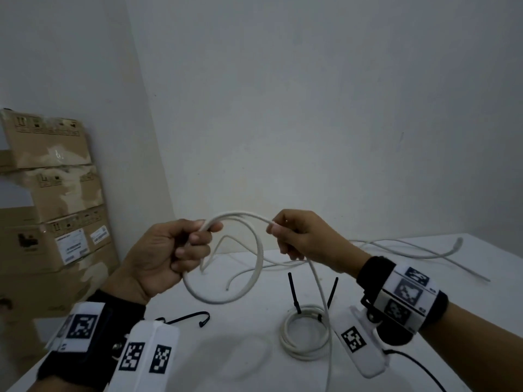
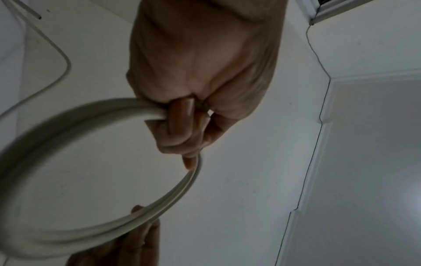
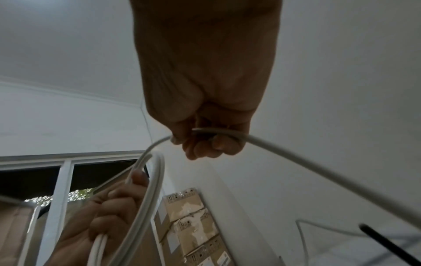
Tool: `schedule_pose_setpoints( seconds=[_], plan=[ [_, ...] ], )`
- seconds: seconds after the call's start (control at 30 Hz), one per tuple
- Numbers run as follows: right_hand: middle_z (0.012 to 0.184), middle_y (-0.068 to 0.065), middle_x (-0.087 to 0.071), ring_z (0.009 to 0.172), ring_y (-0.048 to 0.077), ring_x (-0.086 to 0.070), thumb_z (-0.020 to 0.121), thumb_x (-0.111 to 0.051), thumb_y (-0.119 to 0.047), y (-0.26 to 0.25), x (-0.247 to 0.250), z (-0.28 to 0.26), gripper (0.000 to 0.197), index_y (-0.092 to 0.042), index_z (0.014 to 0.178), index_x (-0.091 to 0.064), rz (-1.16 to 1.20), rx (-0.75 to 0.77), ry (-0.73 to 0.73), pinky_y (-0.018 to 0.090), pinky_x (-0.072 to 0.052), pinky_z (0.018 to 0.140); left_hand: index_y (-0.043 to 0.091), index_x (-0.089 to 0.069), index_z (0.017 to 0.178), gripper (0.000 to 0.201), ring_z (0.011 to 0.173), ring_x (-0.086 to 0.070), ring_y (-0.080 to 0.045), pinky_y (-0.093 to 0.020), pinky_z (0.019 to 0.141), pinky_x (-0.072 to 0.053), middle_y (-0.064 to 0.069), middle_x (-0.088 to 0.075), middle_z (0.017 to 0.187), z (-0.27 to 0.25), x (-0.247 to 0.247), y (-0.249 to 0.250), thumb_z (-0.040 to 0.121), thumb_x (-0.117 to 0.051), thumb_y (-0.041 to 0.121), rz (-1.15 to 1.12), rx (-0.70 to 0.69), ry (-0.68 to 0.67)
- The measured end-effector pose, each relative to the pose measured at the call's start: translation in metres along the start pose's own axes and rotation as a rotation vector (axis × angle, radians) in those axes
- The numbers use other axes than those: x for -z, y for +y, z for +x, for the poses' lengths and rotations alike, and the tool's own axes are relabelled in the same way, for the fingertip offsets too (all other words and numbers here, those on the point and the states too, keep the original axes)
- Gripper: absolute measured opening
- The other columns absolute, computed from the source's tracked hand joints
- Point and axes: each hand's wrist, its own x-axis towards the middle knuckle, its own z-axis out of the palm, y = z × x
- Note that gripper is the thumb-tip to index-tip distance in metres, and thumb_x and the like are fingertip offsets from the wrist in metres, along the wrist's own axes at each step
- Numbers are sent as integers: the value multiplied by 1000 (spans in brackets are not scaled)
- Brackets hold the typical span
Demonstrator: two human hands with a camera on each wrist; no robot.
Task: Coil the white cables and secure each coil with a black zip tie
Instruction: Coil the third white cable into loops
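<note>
White cable (image 1: 259, 250) (black zip tie (image 1: 294, 292))

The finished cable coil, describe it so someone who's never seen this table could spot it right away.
On the white table, look just below the right hand, near the front edge. The finished cable coil lies flat there as a tight white ring. Unlike the loose cables trailing behind, and the coil gripped by the left hand, it has black zip ties sticking up from it.

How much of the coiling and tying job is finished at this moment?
Done: one coil lies on the table with black zip ties on it. In hand: the left hand grips a few loops while the right hand feeds more cable. Left: tying these loops with the loose zip tie, then the far cable.
</note>
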Motion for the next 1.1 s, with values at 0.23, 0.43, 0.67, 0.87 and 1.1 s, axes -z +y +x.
schedule_pose_setpoints(
  seconds=[0.23,0.43,0.67,0.87,1.1],
  plan=[
    [76,9,-58,57,17,-58,100,-46,-25,14,-30,-16,27,-3,100,-61,560,-211,113,27,-47,39,0,-73,84,50,39,-34,-4,-16,30,-26,4,-40,60,16,2,-6,38,-90,11,-202,-207,-7],
    [89,17,-59,69,24,-64,103,-36,-31,7,-70,-19,38,2,110,-53,737,-378,130,42,-58,61,-1,-65,94,61,44,-37,-7,-19,35,-33,3,-41,62,28,-7,-15,39,-89,8,-311,-320,-11],
    [67,3,-43,46,10,-33,102,-35,-32,18,-77,-25,16,-28,109,-49,522,-193,371,20,-27,38,0,-58,98,66,44,-38,-7,-18,34,-34,4,-40,61,28,-3,-10,40,-89,12,-252,-335,-14],
    [63,2,-39,45,10,-30,103,-35,-18,11,-57,-2,20,-13,108,-53,787,-431,367,14,-22,37,1,-72,84,36,45,-39,-8,-19,35,-34,3,-41,62,26,0,-15,51,-82,11,-245,-313,-17],
    [93,18,-59,58,29,-64,99,-33,-7,9,-77,-29,25,-27,109,-44,477,-222,221,37,-55,49,0,-71,78,23,46,-41,-8,-20,38,-38,3,-43,61,34,-7,-10,56,-73,8,-322,-363,-24]
  ],
)
